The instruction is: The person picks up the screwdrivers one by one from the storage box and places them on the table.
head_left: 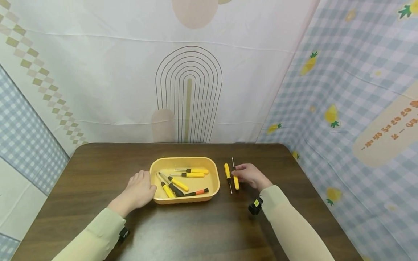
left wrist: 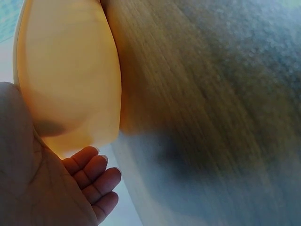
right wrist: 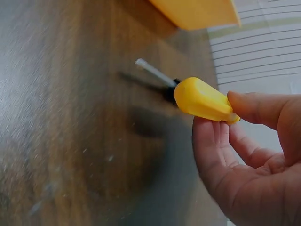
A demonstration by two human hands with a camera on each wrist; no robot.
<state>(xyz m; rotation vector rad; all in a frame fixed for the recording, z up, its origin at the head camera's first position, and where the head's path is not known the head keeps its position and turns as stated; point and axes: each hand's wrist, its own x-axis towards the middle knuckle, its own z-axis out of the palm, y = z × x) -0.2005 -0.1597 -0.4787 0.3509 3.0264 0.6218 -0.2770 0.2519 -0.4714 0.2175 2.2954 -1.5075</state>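
Note:
My left hand (head_left: 138, 188) holds the left end of a yellow plastic tray (head_left: 213, 181), thumb at the rim. In the left wrist view, curled fingers (left wrist: 101, 176) sit by the tray's outer wall (left wrist: 75, 70). Inside lie several screwdrivers with yellow handles (head_left: 197, 171), one with a black handle (head_left: 176, 189) and one red-and-black tool (head_left: 197, 193). Right of the tray, my right hand (head_left: 249, 175) pinches a yellow-handled screwdriver (right wrist: 202, 99) between thumb and fingers, its tip pointing away from me. Just left of it a second screwdriver (head_left: 227, 170) lies on the table, tip towards me.
A dark wood-grain table (head_left: 196, 232) carries the tray and the tools. Behind it hangs a pale patterned cloth (head_left: 114, 90), and a blue checked cloth (head_left: 343, 87) hangs along the right side. Each wrist wears a small black camera, seen at the right wrist (head_left: 255, 206).

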